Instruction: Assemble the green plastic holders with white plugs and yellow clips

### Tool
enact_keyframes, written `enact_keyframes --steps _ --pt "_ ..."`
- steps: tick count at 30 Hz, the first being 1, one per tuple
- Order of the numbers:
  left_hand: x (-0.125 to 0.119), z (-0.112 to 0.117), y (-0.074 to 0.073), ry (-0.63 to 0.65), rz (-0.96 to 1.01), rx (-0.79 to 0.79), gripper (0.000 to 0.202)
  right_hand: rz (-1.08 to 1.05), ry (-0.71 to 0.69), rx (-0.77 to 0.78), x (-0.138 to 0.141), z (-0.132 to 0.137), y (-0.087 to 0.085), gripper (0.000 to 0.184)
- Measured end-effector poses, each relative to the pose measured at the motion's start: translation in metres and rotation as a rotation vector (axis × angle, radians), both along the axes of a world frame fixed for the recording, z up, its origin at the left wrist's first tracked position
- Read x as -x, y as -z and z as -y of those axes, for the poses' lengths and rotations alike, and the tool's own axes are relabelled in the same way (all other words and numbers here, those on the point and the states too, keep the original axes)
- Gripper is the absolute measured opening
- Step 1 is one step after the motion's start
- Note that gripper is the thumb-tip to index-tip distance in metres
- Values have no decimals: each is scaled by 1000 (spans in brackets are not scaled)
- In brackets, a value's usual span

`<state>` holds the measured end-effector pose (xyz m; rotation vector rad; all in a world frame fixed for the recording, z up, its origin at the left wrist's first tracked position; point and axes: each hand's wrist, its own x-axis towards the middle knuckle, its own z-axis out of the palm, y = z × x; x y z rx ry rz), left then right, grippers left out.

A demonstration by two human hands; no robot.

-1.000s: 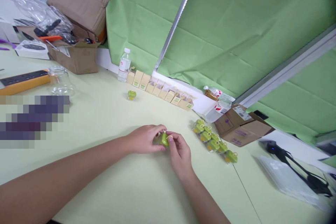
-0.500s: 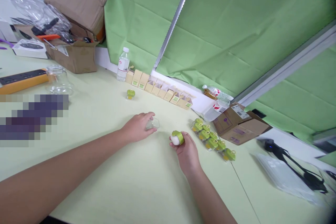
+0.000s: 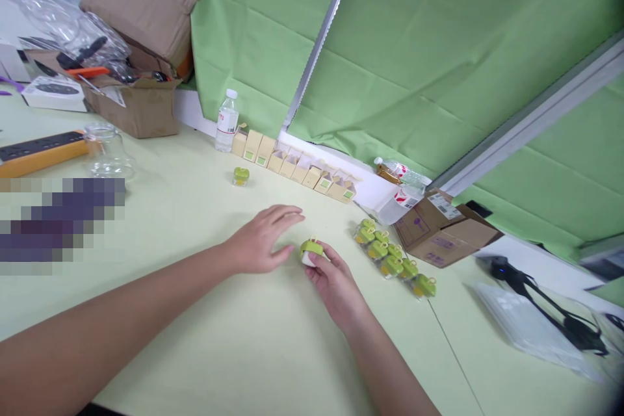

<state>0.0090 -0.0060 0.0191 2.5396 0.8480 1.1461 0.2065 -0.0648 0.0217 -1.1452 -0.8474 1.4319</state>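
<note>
My right hand (image 3: pixel 334 283) grips a small green-lidded container (image 3: pixel 311 252) with a white lower part and a small loop on top. The container is upright, its lower part partly covered by the fingers. My left hand (image 3: pixel 266 240) is open just to its left, fingers apart, with nothing visible in it. I cannot make out the clear cup in this view. To the right stands a cluster of several similar green-lidded containers (image 3: pixel 391 264) with clear bottoms. Another single green-topped container (image 3: pixel 240 176) stands farther back, left of centre.
A row of small tan cartons (image 3: pixel 292 162) lines the wall, with a water bottle (image 3: pixel 227 120) at its left end. Bottles (image 3: pixel 402 201) and a cardboard box (image 3: pixel 441 227) stand at right. A glass jar (image 3: pixel 104 149) and a power strip (image 3: pixel 43 151) are at left.
My left hand has let go of the clear cup and opened. My right hand has moved left towards it, turning the green-lidded container upright. The clear cup is no longer in sight.
</note>
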Motion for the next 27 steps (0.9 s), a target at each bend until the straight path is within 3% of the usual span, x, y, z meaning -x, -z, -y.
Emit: enact_keyframes --steps 3,10,18,27 --pt "-8 18 -7 165 -20 27 59 -6 -87 -32 4 3 -2 32" --pt "-12 18 -5 273 -13 64 51 5 -279 -6 5 5 0 42" --pt "-14 21 -8 265 5 70 54 61 -301 -3 5 7 -3 36" --pt "-26 30 6 185 -40 128 57 115 -221 0 12 7 1 26"
